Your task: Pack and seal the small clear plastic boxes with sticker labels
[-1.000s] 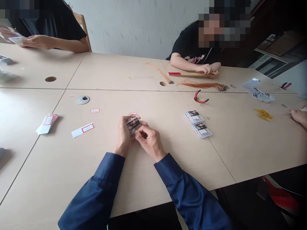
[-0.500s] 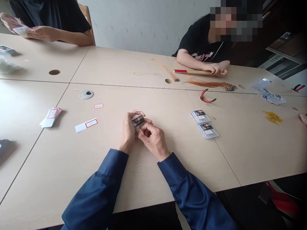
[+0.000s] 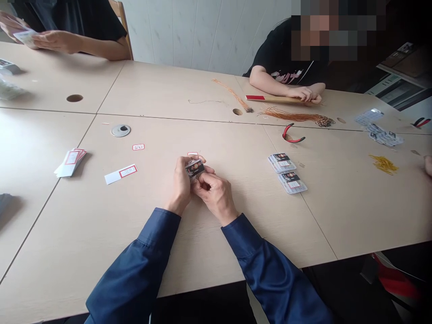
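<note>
A small plastic packet with a black printed label point(image 3: 195, 168) is between my hands, just above the table. My left hand point(image 3: 182, 184) wraps round its left side. My right hand point(image 3: 218, 193) pinches its lower right edge, and the fingers hide that part. Just beyond my fingertips lies a red-bordered sticker point(image 3: 192, 154). To the right are two stacks of similar packets, a farther stack point(image 3: 281, 163) and a nearer stack point(image 3: 292, 182). On the left lie a white strip with a red-bordered label point(image 3: 121, 174) and a fanned pile of such strips point(image 3: 70, 163).
Red-handled pliers point(image 3: 293, 134) stick up from a table hole. Bundles of orange wire point(image 3: 297, 117), yellow pieces point(image 3: 384, 164) and more packets point(image 3: 385, 135) lie to the right. Two people sit across the table; one holds a long wooden strip point(image 3: 276, 99). A metal grommet point(image 3: 120, 130) lies at left.
My hands stay round the packet, with slight finger movement; its label now faces up a little more squarely. The view has shifted slightly.
</note>
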